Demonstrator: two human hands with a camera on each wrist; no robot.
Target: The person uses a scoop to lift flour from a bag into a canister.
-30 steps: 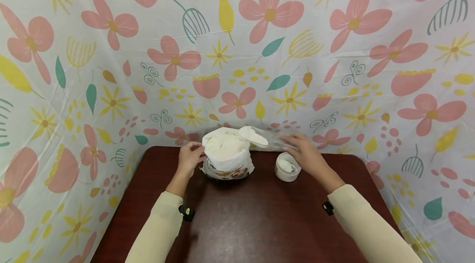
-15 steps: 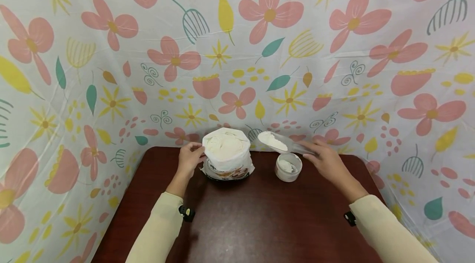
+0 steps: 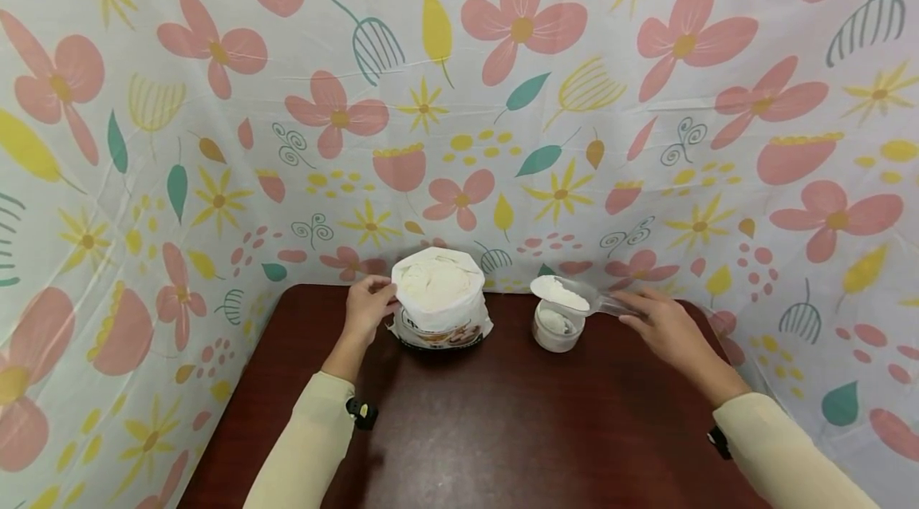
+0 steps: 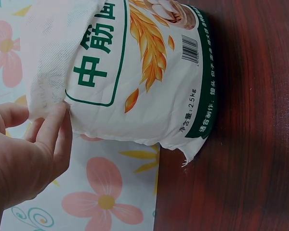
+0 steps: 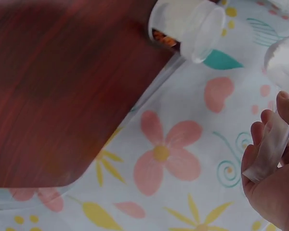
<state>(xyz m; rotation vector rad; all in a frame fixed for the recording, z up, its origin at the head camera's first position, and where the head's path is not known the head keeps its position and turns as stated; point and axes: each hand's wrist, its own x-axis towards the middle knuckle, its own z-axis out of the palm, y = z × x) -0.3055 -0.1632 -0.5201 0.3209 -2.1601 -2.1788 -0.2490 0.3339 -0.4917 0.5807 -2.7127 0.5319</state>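
Scoop (image 3: 592, 297), powder-laden, is gripped in curled fingers of the right hand (image 3: 664, 325), raised, long axis pointing left, near the far rim of the jar (image 3: 557, 340); the bag (image 3: 439, 321) is pinched by the left hand (image 3: 368, 305).

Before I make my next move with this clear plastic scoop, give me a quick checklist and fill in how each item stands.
1. Grip on the clear plastic scoop: ok, the right hand has its fingers curled round the handle.
2. Scoop loaded: ok, white powder lies in it.
3. Small round translucent jar upright and uncovered: ok.
4. Room in the jar: ok, its white contents appear to sit below the rim.
5. Scoop squarely above the jar: cannot tell; they overlap in the head view but show apart in the right wrist view.
6. White printed bag steadied: ok, the left hand pinches its top edge.
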